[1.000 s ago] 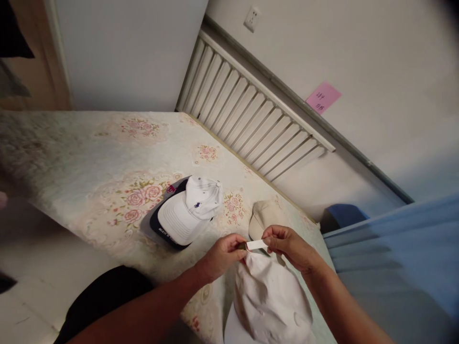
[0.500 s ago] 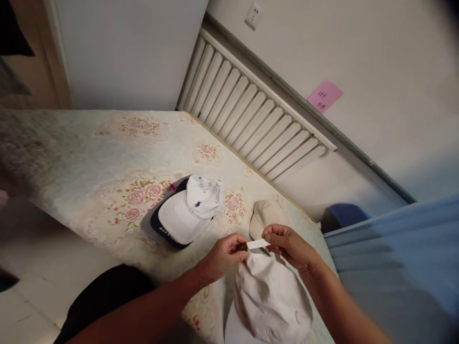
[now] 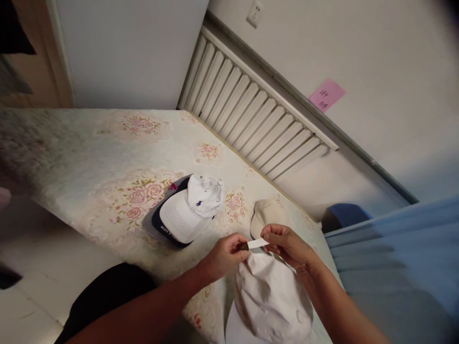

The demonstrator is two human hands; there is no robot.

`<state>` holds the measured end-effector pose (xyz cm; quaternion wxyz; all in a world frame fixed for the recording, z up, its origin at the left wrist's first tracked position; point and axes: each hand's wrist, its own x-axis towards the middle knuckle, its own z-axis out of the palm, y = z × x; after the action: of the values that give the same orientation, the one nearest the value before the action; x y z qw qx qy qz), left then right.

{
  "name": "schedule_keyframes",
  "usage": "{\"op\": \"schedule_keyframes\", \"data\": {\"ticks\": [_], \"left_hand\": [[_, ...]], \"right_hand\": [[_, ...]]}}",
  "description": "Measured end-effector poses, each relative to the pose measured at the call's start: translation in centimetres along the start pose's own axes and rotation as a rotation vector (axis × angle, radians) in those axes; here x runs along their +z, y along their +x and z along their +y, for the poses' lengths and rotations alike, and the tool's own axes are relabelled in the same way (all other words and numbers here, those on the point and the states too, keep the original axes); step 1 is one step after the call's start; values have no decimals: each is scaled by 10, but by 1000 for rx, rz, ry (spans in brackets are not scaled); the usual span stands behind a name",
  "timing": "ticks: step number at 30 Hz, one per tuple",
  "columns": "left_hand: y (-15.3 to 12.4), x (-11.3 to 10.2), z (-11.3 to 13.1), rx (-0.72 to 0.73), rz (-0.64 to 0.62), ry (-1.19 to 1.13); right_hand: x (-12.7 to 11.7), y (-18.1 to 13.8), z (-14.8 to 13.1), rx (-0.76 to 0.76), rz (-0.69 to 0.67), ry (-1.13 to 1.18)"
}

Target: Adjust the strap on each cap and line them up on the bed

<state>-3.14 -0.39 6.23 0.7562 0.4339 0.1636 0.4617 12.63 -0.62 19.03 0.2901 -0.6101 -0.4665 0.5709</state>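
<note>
A white baseball cap (image 3: 274, 296) lies on the flowered cloth directly below my hands, its brim toward the lower left. My left hand (image 3: 225, 255) pinches the small dark buckle at the cap's back strap (image 3: 257, 243). With fingers closed, my right hand (image 3: 285, 243) grips the other end of this pale strap, which is stretched between both hands. Behind my right hand sits a beige cap (image 3: 263, 215), partly covered. To the left, a white cap (image 3: 193, 210) with a small blue emblem rests on top of a navy cap (image 3: 157, 224).
The table (image 3: 107, 157) wears a flowered cloth. A radiator (image 3: 258, 105) runs along the wall behind it. On the right hangs a blue curtain (image 3: 394, 267), near a dark blue object (image 3: 346, 215). A pink note (image 3: 327, 95) is stuck to the wall.
Almost nothing differs. My hands keep the same hold on the strap, and the view has shifted very slightly.
</note>
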Motion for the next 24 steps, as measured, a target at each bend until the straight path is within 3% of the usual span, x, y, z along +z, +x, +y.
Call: {"op": "schedule_keyframes", "data": {"ticks": [10, 24], "left_hand": [[-2, -1, 2, 4, 13, 47], [-5, -1, 7, 27, 40, 141]], "right_hand": [[4, 0, -1, 28, 24, 34], [13, 5, 7, 30, -24, -127]]}}
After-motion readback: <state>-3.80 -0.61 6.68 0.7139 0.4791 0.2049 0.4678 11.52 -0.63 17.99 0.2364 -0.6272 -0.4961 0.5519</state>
